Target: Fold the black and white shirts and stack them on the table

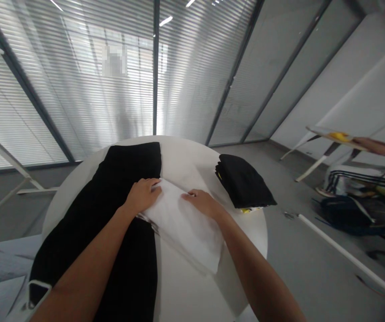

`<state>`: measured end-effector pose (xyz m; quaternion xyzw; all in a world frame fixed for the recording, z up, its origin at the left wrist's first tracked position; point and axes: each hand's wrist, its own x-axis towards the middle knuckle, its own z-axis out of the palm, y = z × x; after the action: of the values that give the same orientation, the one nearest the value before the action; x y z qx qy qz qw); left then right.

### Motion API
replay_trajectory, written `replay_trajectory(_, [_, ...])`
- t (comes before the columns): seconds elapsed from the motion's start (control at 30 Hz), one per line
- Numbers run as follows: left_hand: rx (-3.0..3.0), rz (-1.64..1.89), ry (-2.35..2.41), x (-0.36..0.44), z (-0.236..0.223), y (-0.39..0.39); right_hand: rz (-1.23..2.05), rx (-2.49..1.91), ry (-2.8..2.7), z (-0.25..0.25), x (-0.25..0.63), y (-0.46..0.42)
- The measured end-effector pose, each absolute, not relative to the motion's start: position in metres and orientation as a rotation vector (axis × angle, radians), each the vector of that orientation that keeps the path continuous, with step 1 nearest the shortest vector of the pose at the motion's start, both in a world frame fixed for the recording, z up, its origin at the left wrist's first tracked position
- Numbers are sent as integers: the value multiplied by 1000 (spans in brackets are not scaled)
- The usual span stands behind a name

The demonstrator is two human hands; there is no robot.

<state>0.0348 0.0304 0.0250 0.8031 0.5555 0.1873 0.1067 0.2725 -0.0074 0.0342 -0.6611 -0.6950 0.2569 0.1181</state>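
Note:
A folded white cloth (pixel 187 230), layered along its lower edge, lies at a slant over the round white table. My left hand (pixel 144 194) grips its upper-left corner, thumb on top and fingers curled around the edge. On its upper right edge my right hand (pixel 201 202) pinches the cloth, thumb on top; the other fingers are partly hidden. Under my left hand and forearm a long black garment (pixel 128 165) is spread over the left side of the table. To the right sits a folded black cloth stack (pixel 244 181), with yellow and white showing at its lower edge.
The round table's (pixel 179 150) rim curves in front of glass panels with blinds (pixel 195 80). At right, a person's arm (pixel 378 146) reaches over another table (pixel 319 132) toward a yellow item (pixel 338 136). A white pole (pixel 346 252) crosses the right side; a white frame (pixel 9 161) stands left.

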Motion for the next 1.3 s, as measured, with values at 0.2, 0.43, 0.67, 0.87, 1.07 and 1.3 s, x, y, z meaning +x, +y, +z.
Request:
replay_trajectory(0.2, [2390,640,1754,30,27,32,1214,-1765,-2001,43,286,-13])
replay_trajectory(0.43, [2045,640,2274,-5,15,46,1326,-1564,-2007,65,277,-26])
replay_trajectory(0.67, [2093,532,2302,-5,7,46,1149,-1411,-2136,86,276,-48])
replay_trajectory(0.87, [2074,497,2363,-2,4,48,744,-1591,-2194,124,307,-74])
replay_trajectory(1.07, [2051,475,2362,-2,4,49,535,-1745,-1835,190,363,-84])
replay_trajectory(1.3, [2075,487,2377,-2,0,51,359,-1731,-1381,201,459,-39])
